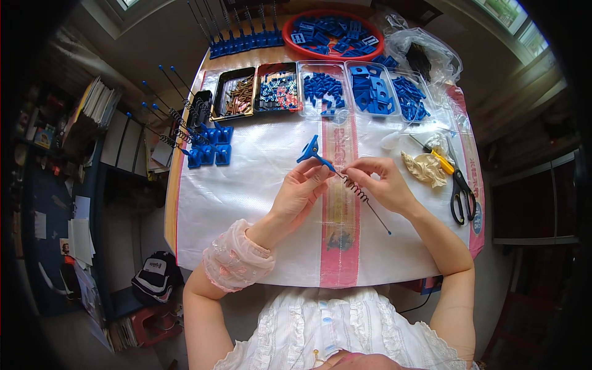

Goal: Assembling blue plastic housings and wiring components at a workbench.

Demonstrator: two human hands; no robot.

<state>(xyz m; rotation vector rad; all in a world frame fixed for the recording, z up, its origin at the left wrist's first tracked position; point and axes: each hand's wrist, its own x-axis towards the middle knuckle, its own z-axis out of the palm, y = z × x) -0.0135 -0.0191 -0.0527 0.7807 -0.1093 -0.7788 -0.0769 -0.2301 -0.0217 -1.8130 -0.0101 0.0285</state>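
Note:
My left hand (300, 190) pinches a blue plastic bracket (309, 150) by its narrow arm, between thumb and fingers over the middle of the table. The bracket's wider base points up and away from me, and a small metal fastener shows on it. In my right hand (387, 185), closed in a pinch, is the upper end of a spring wire rod (356, 189). Its dark coil hangs below the fingers and the straight part slants down to the right, ending in a small blue tip. Wire and bracket arm meet between the two hands; fingertips partly hide that joint.
Blue bases with spring rods (209, 154) stand at left; more (246, 43) line the far edge. Part trays (214, 117) cross the table before a red basin (286, 43). At right lie scissors (461, 196), a yellow-handled screwdriver (441, 161) and a crumpled cream item (424, 169).

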